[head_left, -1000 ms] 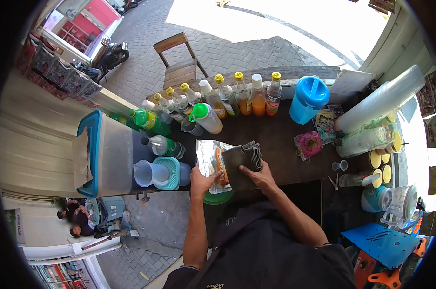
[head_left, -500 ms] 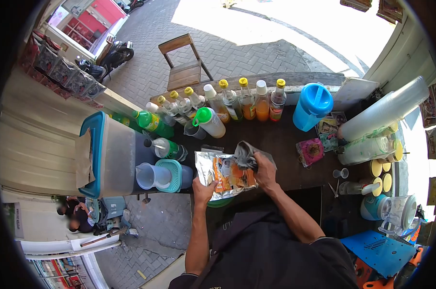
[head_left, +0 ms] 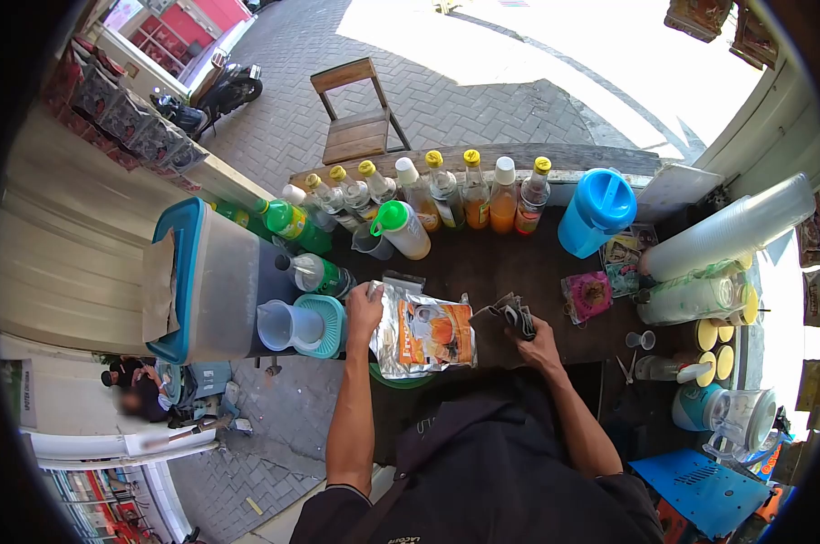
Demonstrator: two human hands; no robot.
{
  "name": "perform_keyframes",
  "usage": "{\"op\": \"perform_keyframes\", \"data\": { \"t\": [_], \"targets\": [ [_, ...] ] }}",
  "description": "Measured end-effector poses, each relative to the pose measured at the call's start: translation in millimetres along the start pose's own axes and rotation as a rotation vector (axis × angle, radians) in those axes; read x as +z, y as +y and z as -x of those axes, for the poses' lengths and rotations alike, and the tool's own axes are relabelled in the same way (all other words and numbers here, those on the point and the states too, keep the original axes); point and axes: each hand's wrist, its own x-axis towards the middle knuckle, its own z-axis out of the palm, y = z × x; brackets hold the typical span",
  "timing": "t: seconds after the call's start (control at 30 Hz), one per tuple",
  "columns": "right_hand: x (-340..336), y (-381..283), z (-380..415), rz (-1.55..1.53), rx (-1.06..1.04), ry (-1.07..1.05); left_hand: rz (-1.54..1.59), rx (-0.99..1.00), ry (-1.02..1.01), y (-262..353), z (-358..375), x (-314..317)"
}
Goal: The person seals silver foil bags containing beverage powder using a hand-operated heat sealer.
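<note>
A silver foil pouch with an orange printed label (head_left: pixel 435 334) lies in front of me over the counter's near part. At its upper left edge, my left hand (head_left: pixel 364 313) is closed, gripping the foil. My right hand (head_left: pixel 538 346) is closed around a crumpled grey cloth (head_left: pixel 506 317), just right of the pouch and apart from it. Part of a green round rim (head_left: pixel 401 383) shows beneath the pouch. Behind the pouch lies a small clear packet (head_left: pixel 403 280).
Several syrup bottles (head_left: pixel 476 195) line the counter's far edge. To the left stand a large blue-lidded tub (head_left: pixel 224 281), a measuring jug (head_left: pixel 287 325) and a teal basket (head_left: pixel 324 313). A blue pitcher (head_left: pixel 596 213), stacked plastic cups (head_left: pixel 727 238), scissors (head_left: pixel 625 370) and a blender (head_left: pixel 736 422) are on the right.
My right hand has moved right with the cloth, off the pouch. My left hand has shifted from the pouch's lower left to its upper left edge. The pouch is turned slightly.
</note>
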Motion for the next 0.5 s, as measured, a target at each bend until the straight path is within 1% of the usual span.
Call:
{"op": "perform_keyframes", "data": {
  "t": [0.03, 0.07, 0.1, 0.17, 0.2, 0.23, 0.27, 0.3, 0.37, 0.4, 0.43, 0.47, 0.5],
  "targets": [
    [5, 0, 0, -0.010, 0.013, 0.066, 0.004, 0.012, -0.030, 21, -1, -7],
    [8, -3, -4, -0.022, 0.024, 0.139, 0.045, 0.079, -0.001, 42, 3, -12],
    [12, -15, -3, -0.027, 0.024, 0.146, 0.086, 0.143, 0.021, 62, 11, -17],
    [19, -61, 5, -0.287, -0.174, 0.323, -0.023, 0.232, 0.037, 98, 26, -30],
    [19, -84, 8, -0.289, -0.171, 0.321, -0.022, 0.281, 0.041, 113, 31, -36],
    [18, -106, 12, -0.292, -0.426, 0.365, -0.023, 0.328, 0.046, 126, 35, -43],
    [18, -123, 15, -0.294, -0.684, 0.408, -0.028, 0.328, 0.047, 135, 36, -51],
    [18, -134, 17, -0.302, -0.688, 0.410, 0.022, 0.365, 0.036, 143, 35, -57],
    [19, -148, 18, -0.359, -0.941, 0.391, 0.064, 0.412, 0.026, 163, 36, -76],
    [23, -148, 17, -0.277, -0.905, 0.473, 0.072, 0.428, 0.038, 174, 37, -88],
    [25, -143, 6, -0.280, -0.908, 0.483, 0.082, 0.442, 0.049, 184, 38, -99],
    [28, -134, -11, -0.225, -0.511, 0.320, 0.151, 0.507, 0.085, 192, 38, -109],
    [32, -122, -25, -0.169, -0.118, 0.154, 0.150, 0.519, 0.085, 195, 37, -118]
  ]
}}
